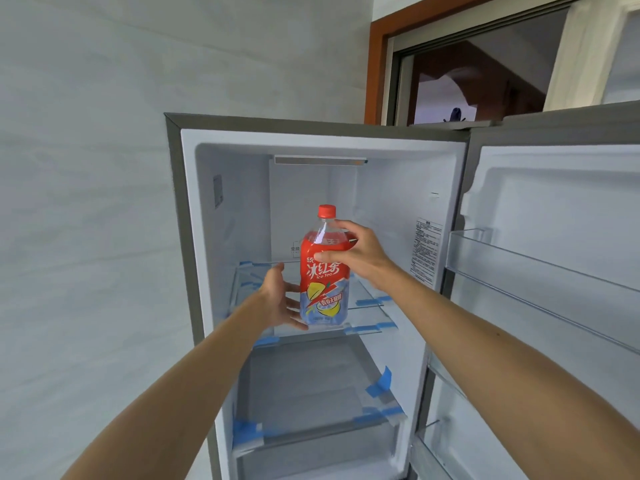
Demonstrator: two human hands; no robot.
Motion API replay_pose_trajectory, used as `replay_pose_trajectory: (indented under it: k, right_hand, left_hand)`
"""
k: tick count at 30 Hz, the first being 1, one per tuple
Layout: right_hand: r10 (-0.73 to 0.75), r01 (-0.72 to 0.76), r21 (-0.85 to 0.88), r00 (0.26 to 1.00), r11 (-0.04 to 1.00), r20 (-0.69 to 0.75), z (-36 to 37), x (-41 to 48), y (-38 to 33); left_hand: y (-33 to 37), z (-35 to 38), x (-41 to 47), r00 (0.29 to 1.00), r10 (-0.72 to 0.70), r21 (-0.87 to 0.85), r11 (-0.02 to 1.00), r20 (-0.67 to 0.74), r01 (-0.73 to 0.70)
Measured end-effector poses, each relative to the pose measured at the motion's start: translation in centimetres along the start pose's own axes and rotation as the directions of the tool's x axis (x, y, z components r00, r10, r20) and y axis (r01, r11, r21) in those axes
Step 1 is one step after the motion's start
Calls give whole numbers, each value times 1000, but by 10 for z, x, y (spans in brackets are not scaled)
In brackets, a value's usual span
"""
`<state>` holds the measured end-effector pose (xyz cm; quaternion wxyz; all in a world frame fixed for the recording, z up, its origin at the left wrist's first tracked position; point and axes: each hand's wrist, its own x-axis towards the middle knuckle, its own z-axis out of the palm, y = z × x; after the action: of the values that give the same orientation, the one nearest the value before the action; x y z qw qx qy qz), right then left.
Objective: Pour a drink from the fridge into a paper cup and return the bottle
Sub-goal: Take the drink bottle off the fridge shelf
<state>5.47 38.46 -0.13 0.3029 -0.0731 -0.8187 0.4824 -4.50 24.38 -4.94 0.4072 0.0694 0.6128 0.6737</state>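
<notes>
A clear plastic ice tea bottle [323, 271] with a red cap and a red and blue label stands upright in the open fridge [446, 209], at the level of the glass shelves [372, 308]. My right hand [356, 252] grips its upper part, thumb across the label and fingers curled behind the shoulder. My left hand [282, 301] touches the lower left side near the base with straight fingers. The liquid inside looks clear. No paper cup is in view.
The fridge door [554, 237] stands open to the right, with clear door bins [519, 268]. Blue tape strips hold the shelves and the lower drawer [311, 393]. A white wall lies to the left, a wood-framed window above the fridge.
</notes>
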Motion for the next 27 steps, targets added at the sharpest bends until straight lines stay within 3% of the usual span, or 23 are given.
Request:
replay_pose_trajectory:
  k: [14, 27]
  right_hand:
    - [-43, 40, 48, 997, 998, 57, -15, -52, -29]
    - [4, -3, -32, 1000, 999, 20, -21, -68, -36]
  left_hand:
    - [-28, 9, -71, 1000, 19, -121, 992, -8, -20]
    - [-36, 11, -64, 997, -9, -131, 991, 83, 20]
